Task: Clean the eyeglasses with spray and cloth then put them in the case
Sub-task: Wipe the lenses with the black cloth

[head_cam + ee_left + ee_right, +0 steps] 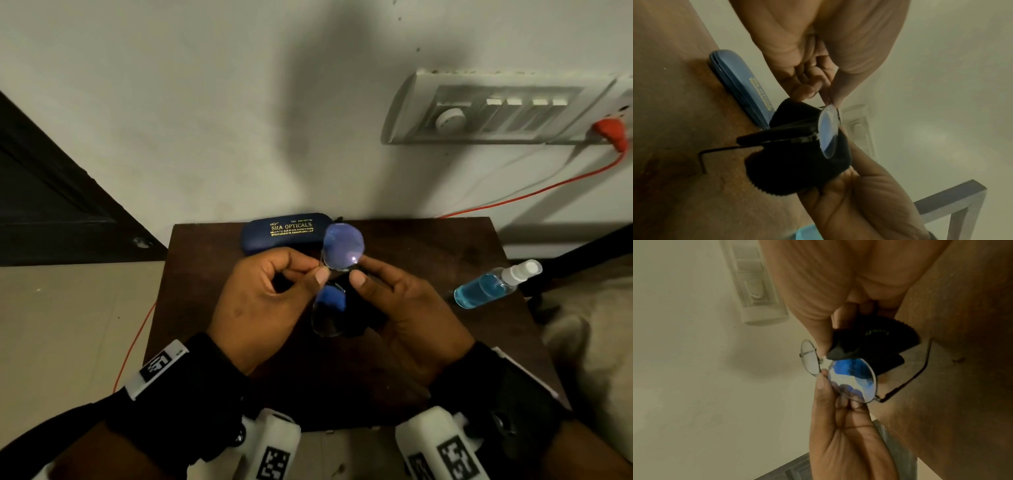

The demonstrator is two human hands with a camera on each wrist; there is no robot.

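Round wire-framed eyeglasses (344,247) are held upright above the brown table (212,308), one lens above the other. My left hand (320,271) pinches the frame near the bridge, thumb against fingertips; the same pinch on the eyeglasses (852,380) shows in the right wrist view. My right hand (361,270) grips a black cloth (797,165) bunched in its palm behind the lenses, its thumb by the upper lens. The glasses' arms are unfolded. A shut blue case (284,231) lies at the table's far edge. The spray bottle (493,284) with blue liquid lies on its side to the right.
The small table stands against a white wall with a switchboard (496,113) and an orange cable (534,193) running down behind it. A dark door (51,192) is to the left. A pale cushion (596,342) sits at the table's right.
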